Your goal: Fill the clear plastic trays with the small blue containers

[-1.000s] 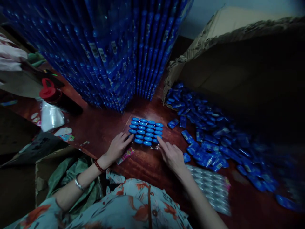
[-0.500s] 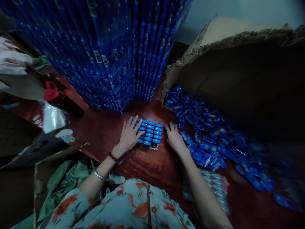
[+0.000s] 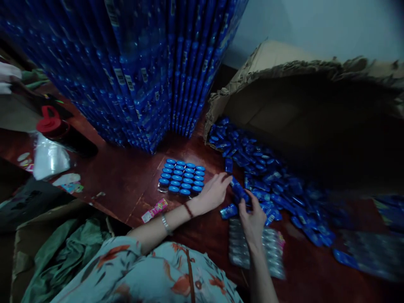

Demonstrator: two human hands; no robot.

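Observation:
My right hand (image 3: 253,213) is closed on small blue containers (image 3: 239,191), thumb on the near side and fingers on the far side. Against their upper left end, the fingers of my left hand (image 3: 215,194) are pinched together. Whether this is one container or a short row of them is hard to tell. Left of my left hand, a block of upright blue containers (image 3: 183,177) stands in rows with shiny oval tops, clear plastic showing at its lower edge. A single blue container (image 3: 228,165) lies just beyond my fingertips, and another (image 3: 228,211) lies below them.
A torn-edged cardboard box (image 3: 268,75) lies open at right, loose blue containers (image 3: 274,176) spilling from it. Tall wrapped blue stacks (image 3: 126,84) rise behind. Clear moulded trays (image 3: 273,252), a pink printed strip (image 3: 154,210) and a red-lidded bottle (image 3: 67,134) lie on the reddish table (image 3: 116,181).
My left hand has left the block of containers and crossed right to the loose ones. My right hand has moved right and nearer to me, and now grips blue containers. The view has shifted right.

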